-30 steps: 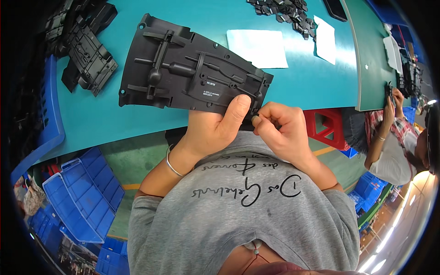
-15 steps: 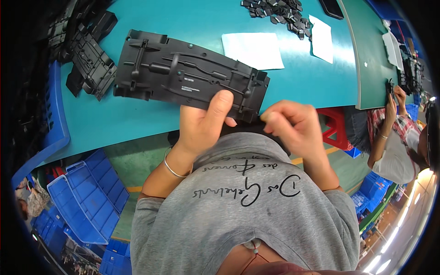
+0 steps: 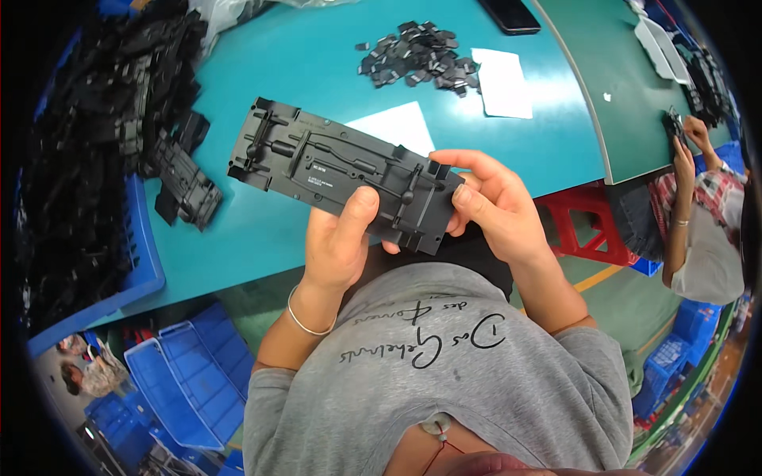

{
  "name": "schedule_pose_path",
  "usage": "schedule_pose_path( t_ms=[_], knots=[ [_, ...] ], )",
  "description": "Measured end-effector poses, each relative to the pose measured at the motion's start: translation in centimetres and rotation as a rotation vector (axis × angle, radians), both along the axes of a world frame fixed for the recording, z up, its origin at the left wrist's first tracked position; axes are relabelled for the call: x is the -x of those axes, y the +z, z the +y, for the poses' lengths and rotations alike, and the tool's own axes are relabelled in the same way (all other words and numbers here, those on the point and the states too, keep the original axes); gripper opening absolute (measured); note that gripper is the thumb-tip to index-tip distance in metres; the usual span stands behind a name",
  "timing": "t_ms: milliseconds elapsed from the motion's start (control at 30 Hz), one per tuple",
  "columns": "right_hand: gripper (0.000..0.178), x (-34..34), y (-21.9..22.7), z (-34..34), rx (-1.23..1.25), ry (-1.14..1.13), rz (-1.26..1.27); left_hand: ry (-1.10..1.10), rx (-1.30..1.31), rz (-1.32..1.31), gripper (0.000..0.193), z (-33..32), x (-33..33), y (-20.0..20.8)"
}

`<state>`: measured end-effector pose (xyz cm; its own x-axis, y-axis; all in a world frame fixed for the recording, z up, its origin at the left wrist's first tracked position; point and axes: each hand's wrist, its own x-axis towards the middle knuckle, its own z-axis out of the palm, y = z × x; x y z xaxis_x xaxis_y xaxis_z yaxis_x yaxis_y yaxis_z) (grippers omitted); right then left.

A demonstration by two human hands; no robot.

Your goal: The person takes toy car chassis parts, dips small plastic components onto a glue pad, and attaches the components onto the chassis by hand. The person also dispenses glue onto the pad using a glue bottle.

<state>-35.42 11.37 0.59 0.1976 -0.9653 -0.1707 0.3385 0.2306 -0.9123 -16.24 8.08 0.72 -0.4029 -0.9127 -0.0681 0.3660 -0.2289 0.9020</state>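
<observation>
A long black plastic toy-car chassis (image 3: 333, 170), with molded rods and ridges on its face, is held tilted above the near edge of the table. My left hand (image 3: 343, 238) grips its lower long edge, thumb on the face and fingers hidden beneath. At the right end, my right hand (image 3: 496, 202) has closed on the chassis corner, its thumb on the edge and fingers curled around. Whether that hand also holds a small part cannot be made out.
A pile of small black parts (image 3: 421, 57), white paper (image 3: 504, 83) and a dark phone (image 3: 510, 14) lie on the teal table (image 3: 262, 238). A blue crate (image 3: 147, 274) of black chassis parts stands left. A co-worker (image 3: 702, 230) sits right, near a red stool (image 3: 583, 226).
My right hand has come up from beside the chassis onto its right end and gripped it. The view has shifted, showing more of the crate at left.
</observation>
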Motion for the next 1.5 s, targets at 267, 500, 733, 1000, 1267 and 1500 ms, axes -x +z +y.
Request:
schedule_pose_path(
  t_ms=[267,500,733,1000,1267,1500],
  knots=[
    [0.036,2.9,-1.1,-0.2,-0.060,-0.190,-0.259,-0.288,0.137,-0.116,0.051,-2.1,3.3,1.5],
    [0.035,16.1,-0.8,-1.6,0.224,-0.761,0.120,-0.004,0.311,-0.426,0.056,-3.0,1.0,1.8],
    [0.035,32.6,-5.9,-1.7,-0.039,-0.966,0.436,0.630,0.779,-1.463,0.036,-3.6,-11.3,0.8],
    [0.038,29.1,-1.2,-0.3,0.090,-0.968,1.777,0.732,0.453,-1.769,0.062,-3.8,-17.5,-1.9],
    [0.019,7.3,0.1,-8.1,0.617,-0.463,1.437,0.845,0.504,-1.538,0.036,-3.0,-16.7,-2.4],
    [0.017,2.7,0.8,-8.3,0.638,-0.355,1.207,1.110,0.513,-0.827,0.021,-1.9,-19.2,-1.5]
  ],
)
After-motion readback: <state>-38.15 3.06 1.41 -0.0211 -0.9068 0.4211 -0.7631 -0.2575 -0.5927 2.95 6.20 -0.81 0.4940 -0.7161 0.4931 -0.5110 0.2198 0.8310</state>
